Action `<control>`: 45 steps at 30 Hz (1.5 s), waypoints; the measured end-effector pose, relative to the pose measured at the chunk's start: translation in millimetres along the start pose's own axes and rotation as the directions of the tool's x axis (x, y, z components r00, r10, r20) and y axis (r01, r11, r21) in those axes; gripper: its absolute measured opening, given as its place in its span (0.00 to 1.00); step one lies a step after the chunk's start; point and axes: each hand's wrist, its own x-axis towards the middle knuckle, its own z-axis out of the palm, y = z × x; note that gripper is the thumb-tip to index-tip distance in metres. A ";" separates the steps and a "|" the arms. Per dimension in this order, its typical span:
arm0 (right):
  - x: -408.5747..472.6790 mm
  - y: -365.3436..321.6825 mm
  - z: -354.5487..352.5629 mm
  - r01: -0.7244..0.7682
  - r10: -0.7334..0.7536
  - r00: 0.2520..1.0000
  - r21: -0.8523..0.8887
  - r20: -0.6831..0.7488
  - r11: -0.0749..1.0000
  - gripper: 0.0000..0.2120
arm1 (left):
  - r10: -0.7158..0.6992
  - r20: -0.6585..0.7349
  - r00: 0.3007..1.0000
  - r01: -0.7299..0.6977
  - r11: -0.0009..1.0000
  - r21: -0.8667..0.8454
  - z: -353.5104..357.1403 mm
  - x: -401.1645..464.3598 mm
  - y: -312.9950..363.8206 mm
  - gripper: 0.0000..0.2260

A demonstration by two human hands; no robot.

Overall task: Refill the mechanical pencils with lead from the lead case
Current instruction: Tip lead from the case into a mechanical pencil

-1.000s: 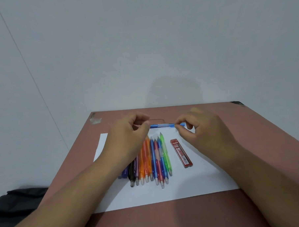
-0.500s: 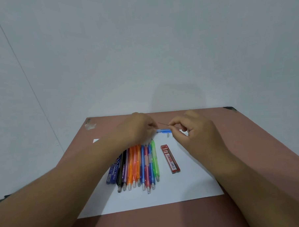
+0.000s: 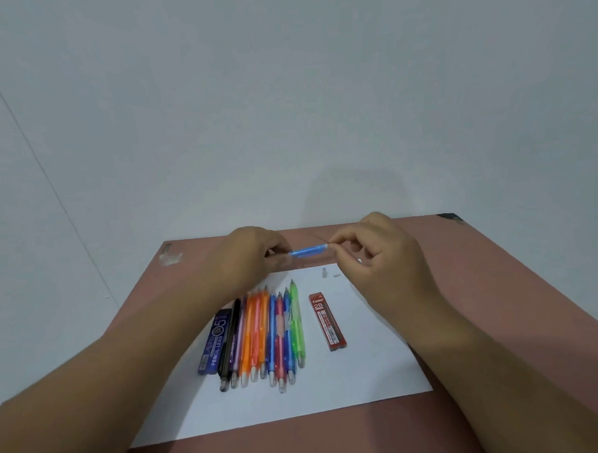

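Left hand (image 3: 247, 259) grips the light-blue mechanical pencil (image 3: 309, 251) by one end, fingers curled round the barrel; pencil held roughly level above the far edge of the white paper sheet (image 3: 358, 371), clear of it. Right hand (image 3: 377, 253) pinches a thin lead (image 3: 320, 238) between thumb and forefinger right at the pencil's open end; the lead shows as a fine dark line slanting up and away from that end, and whether its tip is inside the barrel cannot be told. The sheet lies on the brown table (image 3: 499, 303), reaching toward its near edge. On the sheet, a row of coloured mechanical pencils (image 3: 271, 333) lies side by side, touching, tips pointing to the far edge: black, purple, orange ones, blues, pink, green. A dark blue lead case (image 3: 217, 339) lies against the left side of the row; a red lead case (image 3: 327, 321), marked 2B, lies apart on the row's right. Two small white parts (image 3: 328, 273) rest on the sheet near its far edge, below the right hand. A pale scuff (image 3: 170, 257) marks the table's far left corner.
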 end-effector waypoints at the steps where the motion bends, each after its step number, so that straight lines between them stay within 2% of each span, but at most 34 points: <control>1: 0.6 -2.1 -1.8 -0.027 0.028 0.999 0.056 -0.020 0.998 0.04 | -0.012 -0.045 0.999 0.011 1.000 -0.025 -3.9 -6.0 -2.2 0.07; 6: 2.1 -26.3 -11.7 -0.156 0.199 0.977 0.381 -0.078 0.912 0.05 | -0.009 -0.302 0.953 -0.041 0.987 -0.157 -16.5 -41.1 -1.8 0.12; 8: 4.0 -40.8 -14.9 -0.203 0.266 0.962 0.493 -0.059 0.846 0.05 | 0.010 -0.392 0.920 -0.102 0.972 -0.213 -17.7 -52.8 0.4 0.15; 10: 7.7 -55.6 -16.9 -0.245 0.302 0.953 0.562 -0.008 0.790 0.04 | -0.009 -0.446 0.895 -0.119 0.958 -0.260 -16.7 -59.2 1.1 0.14; 12: 12.7 -68.0 -17.0 -0.287 0.317 0.947 0.598 0.057 0.749 0.03 | -0.088 -0.436 0.896 -0.086 0.927 -0.364 -15.5 -61.6 1.8 0.12; 15: 21.6 -77.1 -13.1 -0.345 0.346 0.929 0.638 0.130 0.688 0.02 | -0.208 -0.365 0.907 -0.052 0.806 -0.590 -13.7 -61.3 1.6 0.10; 17: 28.7 -76.9 -7.2 -0.390 0.401 0.904 0.666 0.148 0.635 0.02 | -0.250 -0.323 0.912 -0.034 0.742 -0.670 -13.9 -60.6 -0.8 0.12; 22: 42.8 -73.1 10.1 -0.501 0.521 0.822 0.730 0.231 0.466 0.03 | -0.225 -0.278 0.934 -0.003 0.772 -0.635 -14.0 -62.8 -13.2 0.09; 25: 41.6 -72.3 15.0 -0.504 0.539 0.802 0.775 0.256 0.381 0.03 | -0.199 -0.276 0.940 -0.018 0.782 -0.624 -13.5 -64.3 -20.3 0.09; 27: 35.9 -73.3 15.0 -0.478 0.526 0.819 0.779 0.229 0.405 0.04 | -0.163 -0.292 0.942 -0.054 0.787 -0.614 -14.2 -64.2 -23.6 0.10; 31: 21.2 -79.2 10.1 -0.370 0.418 0.901 0.706 0.114 0.604 0.03 | -0.098 -0.286 0.953 -0.079 0.834 -0.546 -12.2 -61.0 -24.6 0.06; 36: 10.3 -84.9 7.3 -0.256 0.286 0.956 0.633 0.057 0.730 0.02 | -0.034 -0.304 0.952 -0.133 0.849 -0.512 -5.1 -59.0 -21.4 0.06; 45: 5.4 -87.4 9.7 -0.210 0.208 0.975 0.621 0.078 0.755 0.05 | -0.011 -0.275 0.961 -0.118 0.887 -0.447 -2.3 -61.1 -17.6 0.07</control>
